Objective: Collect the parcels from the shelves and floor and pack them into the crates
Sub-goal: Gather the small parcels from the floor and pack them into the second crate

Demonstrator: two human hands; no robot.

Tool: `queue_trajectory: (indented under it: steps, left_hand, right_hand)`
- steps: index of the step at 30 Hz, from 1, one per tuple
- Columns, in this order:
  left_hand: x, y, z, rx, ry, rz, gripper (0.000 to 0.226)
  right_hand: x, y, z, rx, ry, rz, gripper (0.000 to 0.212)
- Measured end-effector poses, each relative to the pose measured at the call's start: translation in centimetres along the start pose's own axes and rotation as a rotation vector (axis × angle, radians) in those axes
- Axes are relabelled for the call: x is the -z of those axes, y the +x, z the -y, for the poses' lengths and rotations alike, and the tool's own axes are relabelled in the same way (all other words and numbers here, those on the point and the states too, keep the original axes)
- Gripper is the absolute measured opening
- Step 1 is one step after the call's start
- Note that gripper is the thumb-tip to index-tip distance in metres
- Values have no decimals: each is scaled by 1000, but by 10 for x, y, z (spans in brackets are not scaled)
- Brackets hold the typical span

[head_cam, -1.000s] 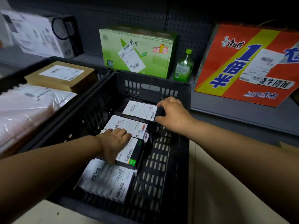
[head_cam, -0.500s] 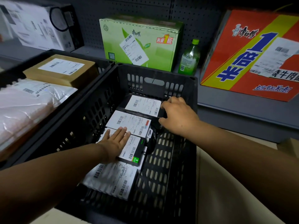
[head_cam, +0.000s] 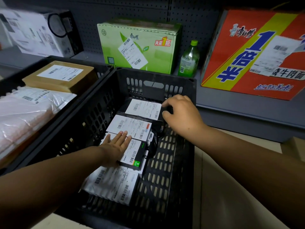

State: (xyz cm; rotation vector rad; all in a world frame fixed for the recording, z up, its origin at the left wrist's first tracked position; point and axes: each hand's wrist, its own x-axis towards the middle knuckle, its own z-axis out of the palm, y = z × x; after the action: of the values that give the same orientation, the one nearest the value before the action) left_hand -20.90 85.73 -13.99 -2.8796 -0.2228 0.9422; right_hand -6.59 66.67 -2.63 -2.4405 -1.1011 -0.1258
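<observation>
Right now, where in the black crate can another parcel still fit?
The bare mesh floor between the parcel row and the crate's right wall looks free. The row's side is crowded: left hand lies flat there, right hand at the far parcel.

Open floor down the right side of the black slatted plastic crate (head_cam: 181, 162)

A row of labelled flat parcels (head_cam: 132, 129) fills the crate's left half from 12 to 6 o'clock, with the left hand (head_cam: 118, 146) flat on it and the right hand (head_cam: 179, 114) at 1 o'clock; bare slats run from 3 to 5 o'clock. Beyond the far wall, the green cardboard carton (head_cam: 140, 47) and green plastic bottle (head_cam: 189, 60) block 12 o'clock.
</observation>
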Motion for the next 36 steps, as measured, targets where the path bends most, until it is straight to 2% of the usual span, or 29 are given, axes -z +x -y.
queue_trajectory:
  steps: [2, 4, 10, 13, 20, 24, 31, 36]
  left_hand:
    - [12, -3, 3, -17, -70, -23, 120]
    - [31, -7, 3, -39, -148, -145, 120]
    - [135, -21, -61, -242, -329, -865, 73]
    - [184, -24, -121, -419, -242, -1014, 64]
    - [241, -19, -297, -745, -97, -953, 65]
    - [259, -19, -396, -902, 2, -996, 67]
    - [256, -12, -540, -980, -104, -889, 73]
    - [219, 2, -599, -1005, -93, -740, 73]
  right_hand:
    - [14, -9, -8, 11, 38, -63, 26]
    - [33, -21, -23, 33, 12, -87, 26]
    - [94, -80, -91, 40, -240, -28, 25]
    - [127, -122, -135, -8, -368, 36, 25]
    - [210, -240, -248, -328, -525, 10, 23]
    - [254, -314, -311, -566, -588, 11, 23]
    - [305, -438, -400, -952, -517, -51, 27]
    - [289, -516, -444, -1246, -425, 88, 35]
